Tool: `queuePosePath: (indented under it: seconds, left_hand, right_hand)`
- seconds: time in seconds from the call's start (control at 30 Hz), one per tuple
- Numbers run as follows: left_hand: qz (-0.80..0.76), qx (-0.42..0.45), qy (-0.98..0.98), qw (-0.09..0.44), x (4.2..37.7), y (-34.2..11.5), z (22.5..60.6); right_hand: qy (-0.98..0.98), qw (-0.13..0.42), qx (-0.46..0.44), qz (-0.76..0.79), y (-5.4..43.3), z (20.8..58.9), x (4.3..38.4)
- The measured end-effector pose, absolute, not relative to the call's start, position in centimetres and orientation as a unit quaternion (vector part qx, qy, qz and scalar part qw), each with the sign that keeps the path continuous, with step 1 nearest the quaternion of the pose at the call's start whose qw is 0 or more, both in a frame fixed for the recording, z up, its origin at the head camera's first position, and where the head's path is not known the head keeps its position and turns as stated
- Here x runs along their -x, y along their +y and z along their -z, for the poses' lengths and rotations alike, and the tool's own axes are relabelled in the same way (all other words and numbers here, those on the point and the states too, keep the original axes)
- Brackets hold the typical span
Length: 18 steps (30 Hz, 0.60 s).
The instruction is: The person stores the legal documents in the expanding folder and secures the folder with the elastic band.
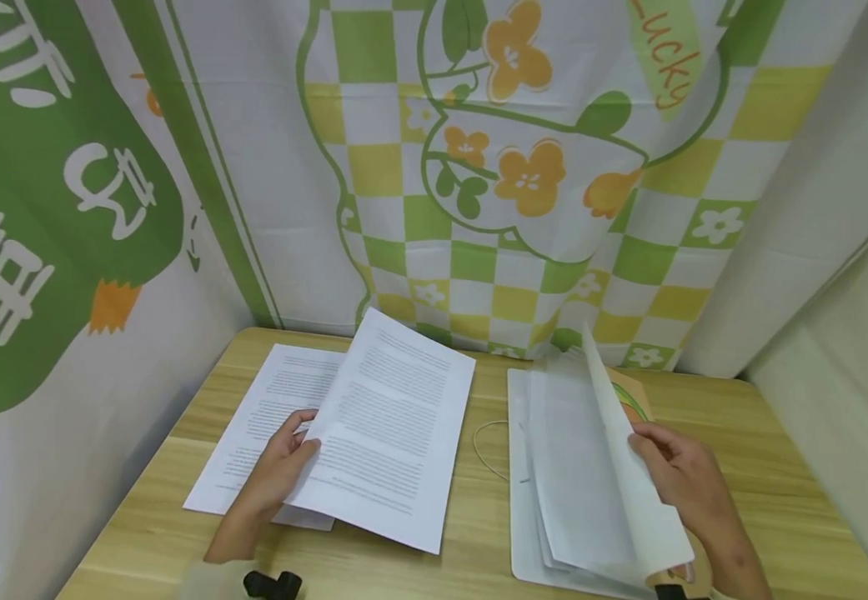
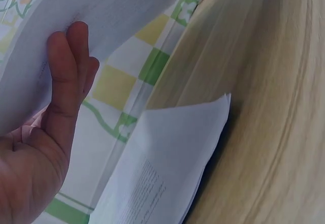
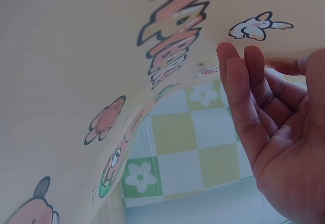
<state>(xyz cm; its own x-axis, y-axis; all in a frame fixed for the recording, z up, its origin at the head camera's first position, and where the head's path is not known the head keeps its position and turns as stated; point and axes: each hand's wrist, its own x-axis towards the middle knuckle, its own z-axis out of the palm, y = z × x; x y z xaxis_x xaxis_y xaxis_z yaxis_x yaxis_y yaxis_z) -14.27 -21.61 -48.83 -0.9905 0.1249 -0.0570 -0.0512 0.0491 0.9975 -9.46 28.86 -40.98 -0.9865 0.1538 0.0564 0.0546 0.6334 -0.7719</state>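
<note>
My left hand [image 1: 276,467] pinches a printed white sheet [image 1: 392,417] by its left edge and holds it tilted above the table. Beneath it, more printed paper [image 1: 253,433] lies flat; the left wrist view shows a corner of this paper [image 2: 177,142] slightly lifted. On the right lies a folder with whitish translucent sleeves [image 1: 572,467]. Its front cover [image 1: 651,508] stands raised, the edge pinched between my right hand's [image 1: 692,479] thumb and fingers. Cartoon figures and large lettering decorate the cover's outer side [image 3: 66,82], which the right wrist view faces.
A thin elastic cord [image 1: 476,446] loops out from the folder's left side. The wood-grain table [image 1: 479,542] backs onto a checked, flowered curtain [image 1: 471,267]. More fabric [image 1: 201,350] hangs along the left, and a pale sheet [image 1: 839,375] along the right.
</note>
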Motion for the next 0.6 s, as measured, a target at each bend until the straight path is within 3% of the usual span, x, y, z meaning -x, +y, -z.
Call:
queuePosePath:
  seconds: [0.6]
  left_hand:
    - [-0.710,-0.033,0.699,0.076,15.0,-18.5,48.6]
  right_hand:
    - [-0.903,0.058,0.053,-0.423,28.8,41.1,9.5]
